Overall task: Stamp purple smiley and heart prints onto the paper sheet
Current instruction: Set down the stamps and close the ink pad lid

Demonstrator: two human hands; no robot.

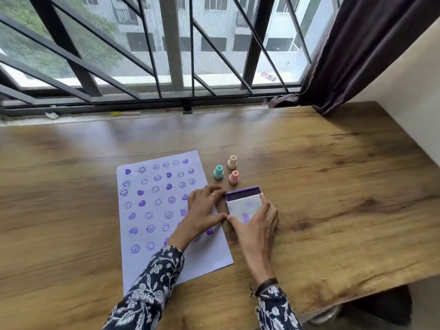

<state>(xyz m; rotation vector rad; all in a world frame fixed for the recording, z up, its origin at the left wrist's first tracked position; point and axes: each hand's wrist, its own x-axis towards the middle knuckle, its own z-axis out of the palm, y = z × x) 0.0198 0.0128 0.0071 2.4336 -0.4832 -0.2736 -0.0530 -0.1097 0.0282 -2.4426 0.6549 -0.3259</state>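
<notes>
Dozens of purple smiley and heart prints already cover the pale lilac paper sheet (152, 210), which lies flat on the wooden counter (333, 186) with its long axis running away from the person toward the window, tipped a bit to the left at the far end. Prints sit in rough rows down the whole page.

Just right of the sheet's edge is the small white ink pad box with a purple strip (242, 206) along its far side. Right hand (256, 225) has it, fingers clamped on it from the right side and the near-left corner. Left hand (204, 213) rests on the right part of the sheet, fingers spread apart and flat, tips reaching the box's left edge, not holding anything as far as I can see.

Beyond the box stand three little plastic stampers, upright and close together: a teal one (218, 172), a cream one (232, 162) and a pink one (234, 177).

Both wrists have dark floral sleeves (152, 282).
</notes>
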